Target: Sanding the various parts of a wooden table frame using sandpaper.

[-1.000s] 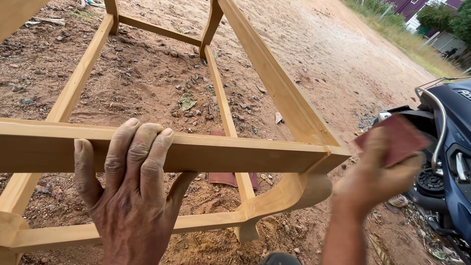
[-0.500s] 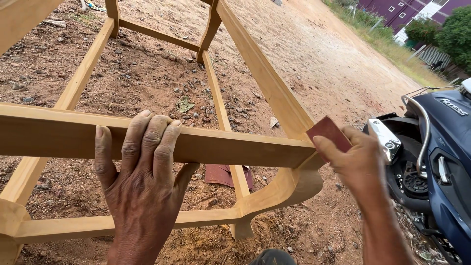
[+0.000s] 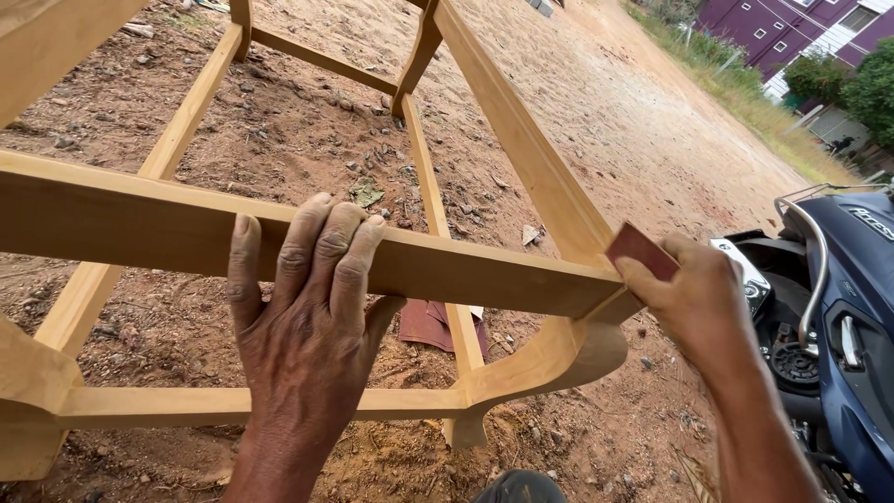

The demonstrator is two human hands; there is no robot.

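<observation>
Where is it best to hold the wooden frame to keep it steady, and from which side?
Probably the near flat rail of the wooden frame, taken from above. It is straight and narrow enough for fingers to wrap over its top edge, as the left hand does, clear of the corner where the right hand presses the sandpaper.

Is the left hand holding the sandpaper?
No. The left hand grips the wooden rail; the reddish sandpaper is in the right hand.

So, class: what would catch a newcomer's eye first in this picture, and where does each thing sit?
The bare wooden frame fills the view above reddish dirt ground. The left hand grips its near rail at centre, while the right hand presses a reddish sandpaper piece against the frame's right corner. A dark blue scooter stands at the right edge.
</observation>
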